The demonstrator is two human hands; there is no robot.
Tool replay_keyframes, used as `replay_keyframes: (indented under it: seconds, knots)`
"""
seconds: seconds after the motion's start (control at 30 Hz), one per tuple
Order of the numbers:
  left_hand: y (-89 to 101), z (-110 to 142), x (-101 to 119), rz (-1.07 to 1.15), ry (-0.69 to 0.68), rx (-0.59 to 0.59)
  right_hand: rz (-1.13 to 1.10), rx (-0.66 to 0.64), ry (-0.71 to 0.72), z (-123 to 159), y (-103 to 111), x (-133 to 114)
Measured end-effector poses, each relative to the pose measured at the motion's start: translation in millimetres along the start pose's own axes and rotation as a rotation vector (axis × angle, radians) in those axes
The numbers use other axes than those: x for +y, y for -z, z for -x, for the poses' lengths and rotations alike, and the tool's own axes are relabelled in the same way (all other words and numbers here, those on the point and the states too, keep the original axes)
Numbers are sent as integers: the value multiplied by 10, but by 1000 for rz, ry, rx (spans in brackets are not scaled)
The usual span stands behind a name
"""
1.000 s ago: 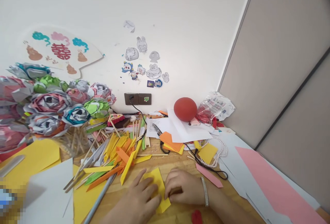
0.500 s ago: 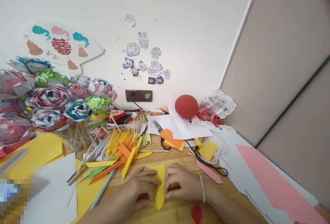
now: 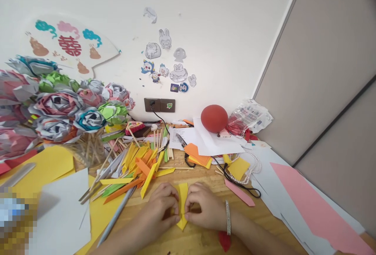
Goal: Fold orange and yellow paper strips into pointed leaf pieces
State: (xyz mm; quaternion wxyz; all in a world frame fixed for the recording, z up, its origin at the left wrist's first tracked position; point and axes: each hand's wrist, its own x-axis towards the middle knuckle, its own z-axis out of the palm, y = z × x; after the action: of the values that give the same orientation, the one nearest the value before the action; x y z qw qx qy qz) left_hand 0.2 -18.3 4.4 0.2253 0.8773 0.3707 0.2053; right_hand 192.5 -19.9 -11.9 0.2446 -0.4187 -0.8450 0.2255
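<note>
A small piece of yellow paper (image 3: 183, 196) lies on the wooden table between my hands, its near end folded to a point. My left hand (image 3: 164, 206) pinches its left edge, fingers curled and thumb near the pointed end. On the opposite edge, my right hand (image 3: 202, 204) grips the same paper with thumb and bent fingers; a sparkling bracelet circles that wrist. Part of the paper is hidden under my fingers. A red paper scrap (image 3: 225, 241) rests by my right wrist.
Folded yellow and orange paper strips (image 3: 143, 165) and wooden sticks pile up beyond my left hand. Paper flowers (image 3: 58, 106) stand at left. Scissors (image 3: 181, 140), a red balloon (image 3: 214, 118), a black cord (image 3: 243, 189) and a pink strip (image 3: 239, 193) lie beyond and right.
The yellow paper's near end has gone from rounded to a folded point, and the paper looks narrower. My left fingers have curled in from lying flatter across it.
</note>
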Motion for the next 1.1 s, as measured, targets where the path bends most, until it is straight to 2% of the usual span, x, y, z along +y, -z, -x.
replay_keyframes:
  seconds: [0.7,0.87,1.0,1.1]
  knots:
    - [-114,-17,-18,-94,-12,70,58,10,-68,41,-53,-49]
    - [-103,-17,-2,-90,-9,48,112,13,-47,76,-112,-20]
    - [-109,-6,-12,-94,-15,42,114,-37,-46,90,-85,-24]
    - [-112,-8,-15,-95,-4,35,85,-22,-58,80,-71,-28]
